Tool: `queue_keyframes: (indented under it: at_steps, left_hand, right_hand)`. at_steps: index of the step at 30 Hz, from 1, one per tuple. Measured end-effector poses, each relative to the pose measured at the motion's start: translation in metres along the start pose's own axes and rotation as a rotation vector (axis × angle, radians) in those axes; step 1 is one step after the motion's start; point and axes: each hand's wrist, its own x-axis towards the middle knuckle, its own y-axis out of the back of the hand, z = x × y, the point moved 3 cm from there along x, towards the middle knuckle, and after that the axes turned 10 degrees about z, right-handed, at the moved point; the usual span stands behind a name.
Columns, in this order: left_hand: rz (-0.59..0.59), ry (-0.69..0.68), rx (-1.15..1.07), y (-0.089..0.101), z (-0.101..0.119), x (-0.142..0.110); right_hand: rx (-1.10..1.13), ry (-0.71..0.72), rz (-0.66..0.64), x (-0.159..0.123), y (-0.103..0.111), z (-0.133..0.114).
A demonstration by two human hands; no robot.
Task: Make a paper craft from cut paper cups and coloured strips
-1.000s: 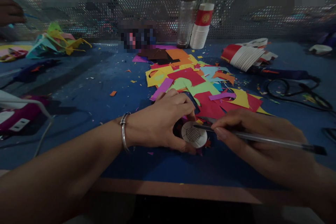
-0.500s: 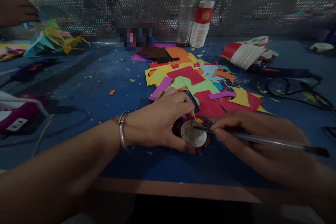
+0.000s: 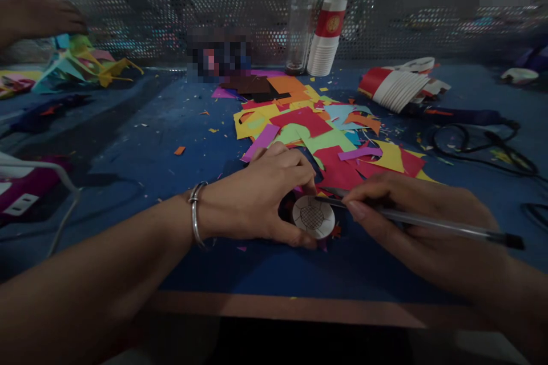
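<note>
Near the front edge of the table, my left hand [image 3: 269, 194] curls its thumb and fingers around a small white disc [image 3: 319, 227]. Dark pen lines mark its face: a cross-hatched round centre with short lines running out to the rim. Whatever lies under the disc is hidden. In my right hand [image 3: 422, 234] is a clear-barrelled pen [image 3: 445, 226] with a black end cap, pinched between thumb and fingers. The pen's tip rests on or just over the upper edge of the disc. A thin metal blade shows behind the pen, partly covered.
Coloured paper scraps [image 3: 295, 125] spread behind my hands. Farther back stand a glass bottle [image 3: 298, 28] and stacked paper cups [image 3: 326, 40] by a perforated screen. More cups [image 3: 396, 90] lie beside a corded tool [image 3: 458, 116]. At left are a power strip [image 3: 29, 194] and another person's hand [image 3: 43, 17].
The pen tip has moved from the hatched centre up toward the disc's top edge. My left hand keeps its hold. The other person's hand has shifted right.
</note>
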Motion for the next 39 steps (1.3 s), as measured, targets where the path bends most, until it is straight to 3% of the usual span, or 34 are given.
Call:
queue_keyframes:
  at_steps: [21,33,39]
  left_hand:
    - [0.013,0.003,-0.011,0.0004,0.0013,-0.0001]
    - [0.018,-0.016,0.005,0.0008,0.0002,-0.0014]
    - [0.014,-0.012,-0.015,0.0010,0.0002,-0.0012]
  right_hand:
    - [0.108,-0.019,-0.032,-0.0068,-0.0023,-0.0003]
    - [-0.048,0.056,0.015,-0.0003,0.0006,-0.0031]
    - [-0.004,-0.023,-0.016,-0.0058,0.0005,-0.0012]
